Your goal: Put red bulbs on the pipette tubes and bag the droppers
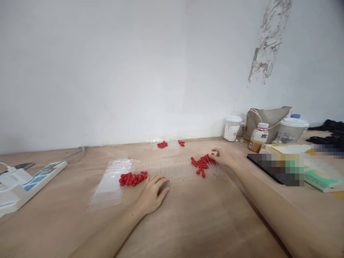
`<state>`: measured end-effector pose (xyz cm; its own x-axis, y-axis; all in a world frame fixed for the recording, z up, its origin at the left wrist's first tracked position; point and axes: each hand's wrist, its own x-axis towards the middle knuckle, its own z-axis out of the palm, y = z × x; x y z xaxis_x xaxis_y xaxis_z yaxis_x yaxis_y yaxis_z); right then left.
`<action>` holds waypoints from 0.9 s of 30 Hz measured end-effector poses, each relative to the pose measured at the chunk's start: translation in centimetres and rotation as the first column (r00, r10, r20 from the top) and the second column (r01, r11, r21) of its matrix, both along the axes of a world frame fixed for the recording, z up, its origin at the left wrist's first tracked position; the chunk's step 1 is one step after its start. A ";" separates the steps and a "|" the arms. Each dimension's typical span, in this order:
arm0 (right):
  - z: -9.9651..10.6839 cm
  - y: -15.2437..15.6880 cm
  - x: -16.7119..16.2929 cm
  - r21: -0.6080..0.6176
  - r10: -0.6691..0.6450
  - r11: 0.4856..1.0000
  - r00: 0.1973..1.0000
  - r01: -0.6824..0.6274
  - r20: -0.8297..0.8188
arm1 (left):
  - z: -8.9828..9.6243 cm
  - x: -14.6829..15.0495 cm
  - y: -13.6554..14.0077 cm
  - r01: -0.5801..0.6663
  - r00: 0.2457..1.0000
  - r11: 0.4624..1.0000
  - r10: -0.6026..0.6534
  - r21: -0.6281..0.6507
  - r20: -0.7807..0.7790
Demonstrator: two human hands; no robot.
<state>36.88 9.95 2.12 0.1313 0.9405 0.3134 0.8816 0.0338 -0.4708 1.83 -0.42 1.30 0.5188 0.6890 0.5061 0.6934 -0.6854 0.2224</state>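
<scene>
My left hand (155, 193) rests palm down at the left part of a row of thin clear tubes (178, 172), fingers slightly bent and the thumb apart, with nothing seen in its grip. Left of it lies a pile of red rubber bulbs (131, 179), partly on clear plastic zip bags (110, 184). My right hand (221, 157) is over the right end of another group of red rubber bulbs (201, 163), thumb and index finger apart. Beneath it, a bundle of thin clear tubes (219, 171) slants toward me; whether bulbs sit on their ends is hard to tell.
Near the wall lie clear bags (172, 144) with red bulbs (162, 144). A white power strip (34, 184) stands at the left. At the right are a paper-wrapped cup (232, 129), a bottle (258, 138), a lidded cup (291, 130), a grey bag (268, 120) and a dark flat object (264, 170).
</scene>
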 end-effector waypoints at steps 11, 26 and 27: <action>1.2 -4.1 -3.4 0.150 0.227 0.960 0.971 -0.236 0.076 | -0.1 0.0 0.2 -0.003 1.000 1.000 0.003 -0.005 -0.012; 1.4 -6.3 -6.2 0.066 0.487 0.827 0.771 -0.558 0.411 | 2.5 -0.2 2.1 -0.477 0.869 0.868 0.490 0.139 -0.076; 1.6 -6.6 -6.4 0.089 0.488 0.823 0.778 -0.561 0.396 | 2.8 -0.1 2.7 -0.504 0.849 0.855 0.517 0.126 -0.109</action>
<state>30.45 3.38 3.69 -0.5137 0.7471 0.4219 0.8002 0.5946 -0.0786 1.73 2.24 4.06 0.1735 0.8307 0.5290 0.9693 -0.2390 0.0573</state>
